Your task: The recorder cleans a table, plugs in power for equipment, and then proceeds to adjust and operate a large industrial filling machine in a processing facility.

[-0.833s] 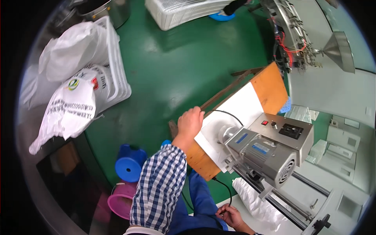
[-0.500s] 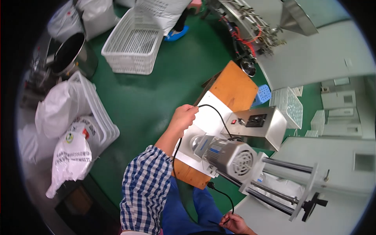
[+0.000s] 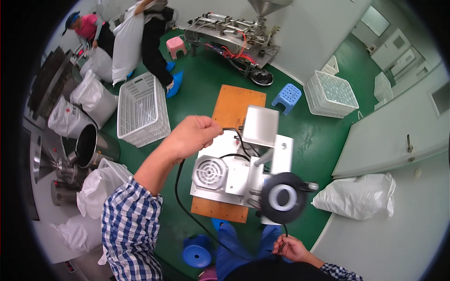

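Note:
My left hand [image 3: 194,136] pinches a black power cable [image 3: 180,187] above the far side of a small machine. From that hand one stretch of cable runs toward a silvery box [image 3: 260,125], and a longer one loops down past my legs. My right hand [image 3: 291,248], low on the right, closes around another part of the cable, which rises to the machine's near edge; the plug cannot be made out. The machine has a motor with a round slotted cover [image 3: 211,172] and a black handwheel [image 3: 283,197]. It stands on an orange-brown wooden bench [image 3: 220,210].
A blue stool [image 3: 197,251] stands near my feet, another blue stool [image 3: 287,97] beyond the bench. White crates [image 3: 143,110] and sacks [image 3: 356,196] lie around. Two people work at the far left, one holding a white sack [image 3: 128,44]. Metal machinery [image 3: 229,35] stands at the back.
The view has swung, bringing the co-workers, the back machinery and the handwheel's face into sight. Both my hands keep hold of the cable. The hanging plug seen before is no longer visible.

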`<action>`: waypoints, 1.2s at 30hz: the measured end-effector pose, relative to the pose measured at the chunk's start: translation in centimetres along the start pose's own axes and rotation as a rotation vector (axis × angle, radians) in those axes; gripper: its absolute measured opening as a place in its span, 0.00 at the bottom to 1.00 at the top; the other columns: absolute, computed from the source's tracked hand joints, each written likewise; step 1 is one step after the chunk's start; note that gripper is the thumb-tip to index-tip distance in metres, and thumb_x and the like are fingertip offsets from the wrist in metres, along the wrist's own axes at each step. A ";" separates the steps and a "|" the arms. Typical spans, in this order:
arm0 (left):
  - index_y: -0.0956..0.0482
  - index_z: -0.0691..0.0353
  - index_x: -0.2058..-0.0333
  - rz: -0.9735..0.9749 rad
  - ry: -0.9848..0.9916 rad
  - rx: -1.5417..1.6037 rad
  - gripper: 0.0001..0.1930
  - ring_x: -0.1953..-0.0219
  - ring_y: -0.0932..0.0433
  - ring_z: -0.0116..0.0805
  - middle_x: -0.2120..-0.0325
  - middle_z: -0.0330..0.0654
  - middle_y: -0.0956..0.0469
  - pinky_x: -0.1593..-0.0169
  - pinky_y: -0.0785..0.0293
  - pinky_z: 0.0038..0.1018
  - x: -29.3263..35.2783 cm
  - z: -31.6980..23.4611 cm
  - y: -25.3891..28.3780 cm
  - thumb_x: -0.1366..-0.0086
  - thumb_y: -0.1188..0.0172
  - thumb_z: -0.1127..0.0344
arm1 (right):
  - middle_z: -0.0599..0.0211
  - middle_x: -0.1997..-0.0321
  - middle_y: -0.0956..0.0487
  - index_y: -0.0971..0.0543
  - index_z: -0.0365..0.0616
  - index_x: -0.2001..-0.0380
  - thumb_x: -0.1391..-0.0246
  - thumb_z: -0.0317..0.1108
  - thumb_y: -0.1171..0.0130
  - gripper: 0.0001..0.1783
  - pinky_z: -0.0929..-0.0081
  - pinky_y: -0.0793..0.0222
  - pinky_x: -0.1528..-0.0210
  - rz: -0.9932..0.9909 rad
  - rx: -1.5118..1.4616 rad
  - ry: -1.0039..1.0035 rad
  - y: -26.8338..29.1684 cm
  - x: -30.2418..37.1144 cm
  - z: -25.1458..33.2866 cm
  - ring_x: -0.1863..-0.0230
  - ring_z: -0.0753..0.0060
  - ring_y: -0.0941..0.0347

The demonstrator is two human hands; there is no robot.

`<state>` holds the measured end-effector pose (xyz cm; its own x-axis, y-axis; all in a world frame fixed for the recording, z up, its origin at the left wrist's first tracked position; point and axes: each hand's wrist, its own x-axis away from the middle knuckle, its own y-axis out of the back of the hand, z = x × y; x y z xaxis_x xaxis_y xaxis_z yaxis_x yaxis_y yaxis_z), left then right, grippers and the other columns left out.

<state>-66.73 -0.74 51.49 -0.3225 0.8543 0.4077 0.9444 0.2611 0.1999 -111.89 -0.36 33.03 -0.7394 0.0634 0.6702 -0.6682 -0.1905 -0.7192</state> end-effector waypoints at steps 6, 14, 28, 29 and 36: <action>0.25 0.66 0.67 -0.013 -0.035 -0.123 0.10 0.86 0.43 0.14 0.87 0.28 0.37 0.82 0.51 0.14 -3.8 -10.2 -12.7 0.39 0.47 0.63 | 0.57 0.66 0.25 0.29 0.41 0.67 0.43 0.34 0.56 0.09 0.61 0.31 0.56 0.120 0.006 0.007 10.1 1.7 8.7 0.63 0.56 0.26; 0.25 0.68 0.64 0.040 0.196 -0.776 0.13 0.82 0.29 0.25 0.85 0.41 0.27 0.75 0.33 0.25 -7.8 -17.5 -27.9 0.41 0.49 0.63 | 0.54 0.58 0.26 0.28 0.39 0.63 0.42 0.38 0.56 0.13 0.60 0.32 0.53 0.335 0.048 0.092 17.6 6.3 19.4 0.57 0.54 0.27; 0.24 0.67 0.69 -0.491 0.475 -1.057 0.09 0.84 0.30 0.25 0.85 0.39 0.28 0.77 0.34 0.24 -0.3 -16.8 -15.3 0.45 0.47 0.67 | 0.53 0.58 0.25 0.27 0.35 0.63 0.43 0.35 0.52 0.13 0.67 0.36 0.49 1.177 0.442 -0.197 1.9 3.8 27.5 0.56 0.60 0.27; 0.24 0.67 0.68 -0.506 0.406 -0.900 0.09 0.84 0.31 0.21 0.85 0.35 0.29 0.78 0.35 0.21 -0.9 -18.1 -16.2 0.44 0.47 0.67 | 0.52 0.59 0.24 0.27 0.35 0.64 0.44 0.36 0.50 0.13 0.66 0.36 0.50 1.178 0.452 -0.107 1.5 3.7 28.9 0.56 0.59 0.27; 0.27 0.64 0.62 -0.341 0.133 -0.590 0.09 0.89 0.40 0.15 0.87 0.30 0.34 0.86 0.47 0.16 -9.6 -25.2 -22.6 0.40 0.49 0.69 | 0.47 0.67 0.25 0.28 0.36 0.67 0.47 0.34 0.52 0.11 0.57 0.33 0.55 0.961 0.259 0.328 4.4 4.3 39.8 0.62 0.51 0.27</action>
<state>-86.64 -26.18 65.55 -0.6357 0.6958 0.3343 0.6083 0.1850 0.7718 -114.74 -39.94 40.04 -0.9615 0.0294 -0.2731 0.2220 -0.5026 -0.8355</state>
